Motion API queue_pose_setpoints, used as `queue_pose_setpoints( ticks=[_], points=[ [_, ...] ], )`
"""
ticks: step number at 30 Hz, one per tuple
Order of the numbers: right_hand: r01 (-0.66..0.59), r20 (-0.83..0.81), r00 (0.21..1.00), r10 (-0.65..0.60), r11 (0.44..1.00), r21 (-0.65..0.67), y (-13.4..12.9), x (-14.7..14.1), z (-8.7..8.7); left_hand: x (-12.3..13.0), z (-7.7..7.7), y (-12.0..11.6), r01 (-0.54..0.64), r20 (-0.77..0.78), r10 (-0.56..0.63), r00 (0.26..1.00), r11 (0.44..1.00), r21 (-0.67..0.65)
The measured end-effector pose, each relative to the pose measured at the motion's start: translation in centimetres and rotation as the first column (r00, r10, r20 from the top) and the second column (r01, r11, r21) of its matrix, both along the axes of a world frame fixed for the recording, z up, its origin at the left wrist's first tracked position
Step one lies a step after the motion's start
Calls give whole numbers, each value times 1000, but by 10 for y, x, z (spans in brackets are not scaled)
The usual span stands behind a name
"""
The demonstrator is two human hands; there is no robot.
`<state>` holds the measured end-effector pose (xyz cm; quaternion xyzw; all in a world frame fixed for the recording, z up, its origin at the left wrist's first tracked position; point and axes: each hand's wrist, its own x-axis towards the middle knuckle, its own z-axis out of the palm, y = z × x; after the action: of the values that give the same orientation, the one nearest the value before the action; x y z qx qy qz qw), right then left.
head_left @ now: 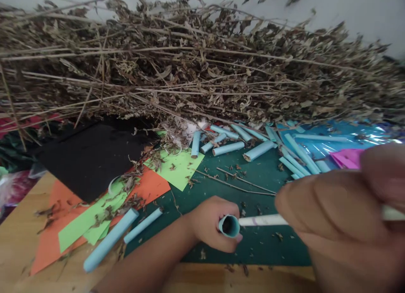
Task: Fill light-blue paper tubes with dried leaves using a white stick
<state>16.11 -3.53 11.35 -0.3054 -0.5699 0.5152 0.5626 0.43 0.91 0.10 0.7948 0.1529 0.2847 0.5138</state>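
Note:
My left hand [215,223] is wrapped round a light blue paper tube [233,228], whose open end faces the camera and looks dark inside. At the right, large and close to the camera, my right hand [341,208] is closed round a thin white stick [264,220]. The stick's tip is beside the rim of the tube. Both hands are above a dark green sheet [249,250] strewn with dry leaf bits.
Dried leafy stalks [202,69] are heaped along the back. Several light blue paper tubes [228,148] lie before them. Black paper [95,158], orange paper [155,185] and green paper [182,168] are at the left, blue plastic film [335,137] at the right.

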Motion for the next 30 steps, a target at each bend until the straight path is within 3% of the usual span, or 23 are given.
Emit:
queue_pose_setpoints(
  ticks=[3, 7, 9, 12, 13, 15, 16, 18, 19, 20, 24, 30],
  points=[
    [-45, -276, 960, 45, 999, 7, 7, -9, 1, 0, 0, 0, -3, 10, 4, 1000, 1000, -16],
    [-37, -304, 952, 35, 999, -1, 11, -12, 4, -1, 1, 0, 14, 33, -13, 999, 1000, -18],
    [16, -248, 969, -12, 1000, 15, 14, -8, 5, -1, 1, 0, 13, 41, -13, 999, 1000, -19],
    [127, 161, 977, -142, 987, 100, 17, 1, -6, -1, 1, -1, 4, 41, -3, 999, 999, -35],
    [134, 355, 919, -169, 984, 121, 18, 4, -14, -1, 1, -1, 6, 28, -5, 1000, 999, -43],
    [87, 718, 685, -124, 992, 88, 16, 9, -35, -1, 1, -1, 13, 1, -13, 1000, 999, -50],
    [67, 884, 461, -83, 996, 59, 14, 10, -47, -1, 2, -1, 10, -10, -11, 1000, 999, -49],
    [31, 994, 97, 48, 998, -51, 8, 11, -67, -1, 3, -1, 1, -23, -2, 1000, 999, -45],
    [22, 995, -30, 98, 995, -97, 4, 10, -75, -1, 4, -1, -4, -26, 3, 1000, 999, -44],
    [20, 987, -92, 134, 991, -133, 1, 8, -82, -1, 4, -1, -6, -28, 5, 1000, 999, -44],
    [20, 980, -153, 128, 992, -127, -10, -1, -91, -1, 4, -1, -14, -48, 12, 999, 999, -43],
    [18, 989, -117, 92, 996, -91, -13, -9, -86, -2, 3, -3, -31, -38, 29, 999, 998, -46]
  ],
)
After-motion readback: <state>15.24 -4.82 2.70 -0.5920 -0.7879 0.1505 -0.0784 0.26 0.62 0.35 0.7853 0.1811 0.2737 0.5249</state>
